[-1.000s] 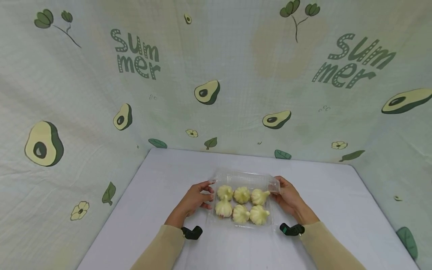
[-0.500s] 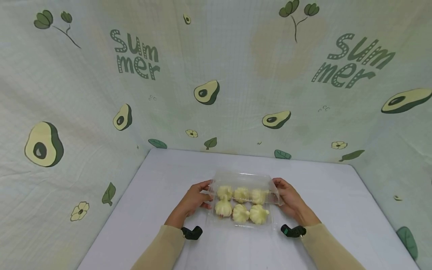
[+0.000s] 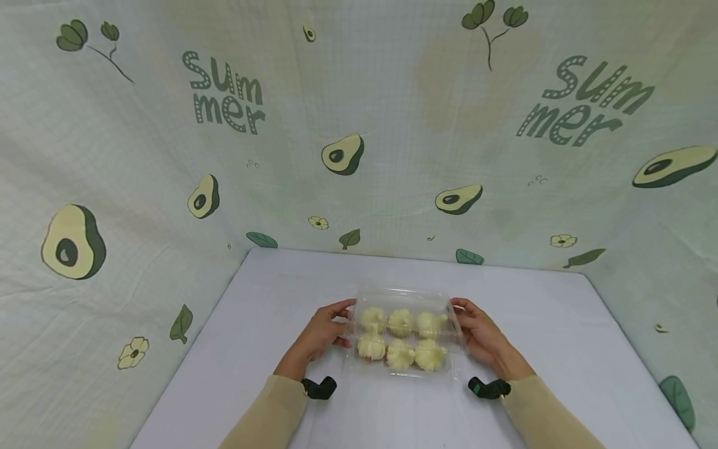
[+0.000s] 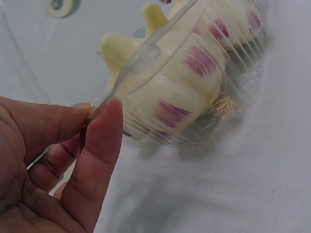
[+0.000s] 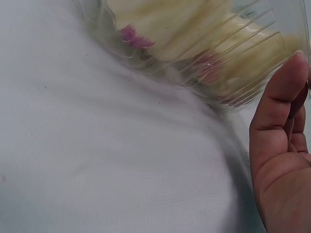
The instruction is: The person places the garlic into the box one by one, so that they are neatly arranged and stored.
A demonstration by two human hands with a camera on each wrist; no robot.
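Observation:
A clear plastic clamshell box point(image 3: 417, 375) lies on the table with several garlic bulbs point(image 3: 429, 357) in two rows. Its clear lid point(image 3: 404, 299) is tilted down over the bulbs. My left hand point(image 3: 321, 335) pinches the box's left rim between thumb and fingers, as the left wrist view shows close up, with a purple-streaked garlic bulb point(image 4: 170, 82) just behind the plastic. On the right side, my right hand point(image 3: 483, 333) holds the lid's edge. In the right wrist view its thumb point(image 5: 289, 80) lies against the plastic; the fingers behind are partly hidden.
A white-covered table point(image 3: 280, 280) spreads around the box. Cloth walls point(image 3: 392, 93) printed with avocados and leaves stand behind it and at both sides. A black wrist camera point(image 3: 320, 388) sits on the left wrist, another point(image 3: 489, 388) on the right.
The lid has swung down toward the front and now covers both rows of bulbs. My right hand has moved slightly down with it; the left hand has stayed at the rim.

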